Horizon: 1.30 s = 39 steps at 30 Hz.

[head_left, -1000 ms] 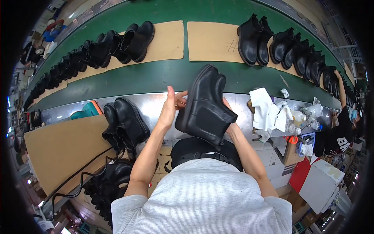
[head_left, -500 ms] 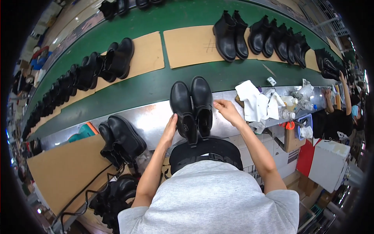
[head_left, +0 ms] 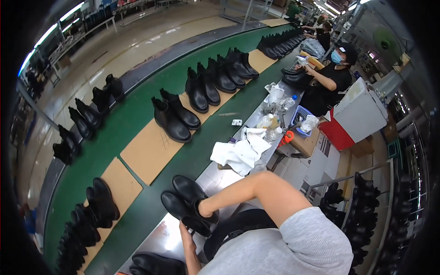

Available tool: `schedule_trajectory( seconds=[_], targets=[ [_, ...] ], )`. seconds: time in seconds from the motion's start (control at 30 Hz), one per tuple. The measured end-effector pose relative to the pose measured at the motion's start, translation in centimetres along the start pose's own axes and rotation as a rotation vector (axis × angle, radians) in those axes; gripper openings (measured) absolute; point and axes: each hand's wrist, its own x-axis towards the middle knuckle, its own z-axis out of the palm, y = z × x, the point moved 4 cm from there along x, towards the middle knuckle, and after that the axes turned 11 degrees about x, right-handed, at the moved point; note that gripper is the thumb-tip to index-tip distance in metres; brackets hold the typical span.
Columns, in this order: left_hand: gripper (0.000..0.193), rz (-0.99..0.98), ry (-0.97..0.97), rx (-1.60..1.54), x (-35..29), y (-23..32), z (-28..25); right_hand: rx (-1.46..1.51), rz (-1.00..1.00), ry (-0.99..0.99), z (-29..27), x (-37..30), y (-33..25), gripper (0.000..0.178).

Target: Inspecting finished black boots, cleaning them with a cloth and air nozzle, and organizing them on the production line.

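A pair of black ankle boots is in front of me, over the metal table edge, toes pointing to the far left. My left hand [head_left: 187, 236] is closed on the heel side of the near boot [head_left: 176, 206], with part of its fingers hidden. My right hand [head_left: 206, 209] reaches down at the ankle opening of the far boot [head_left: 189, 189]; its fingers are out of sight there. Another black boot [head_left: 158, 263] lies at the bottom edge, left of my left arm.
White cloths [head_left: 240, 153], bottles [head_left: 268, 121] and orange-handled scissors [head_left: 286, 137] lie on the metal ledge to the right. Boot pairs [head_left: 172, 117] stand on cardboard sheets [head_left: 149, 153] along the green belt [head_left: 133, 121]. A masked co-worker [head_left: 337, 75] handles boots farther right.
My view has swung right, bringing the co-worker and racks of boots into fuller sight. My right hand has moved from beside the far boot to its ankle opening; the left stays at the near boot.
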Motion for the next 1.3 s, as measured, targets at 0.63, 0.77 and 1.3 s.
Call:
schedule_trajectory(
  seconds=[0.63,0.77,1.3],
  targets=[
    [0.067,0.042,-0.099,0.046,3.8,-0.1,0.9,0.276,0.072,0.288,-0.2,-0.6,2.7,0.029],
    [0.063,-0.093,0.042,0.02,3.1,-0.4,0.8,0.292,0.09,0.237,-3.7,-4.0,0.3,0.028],
    [0.075,-0.026,0.335,-0.103,6.8,0.7,3.5,1.901,0.272,1.29,3.5,-4.4,8.2,0.073]
  ],
)
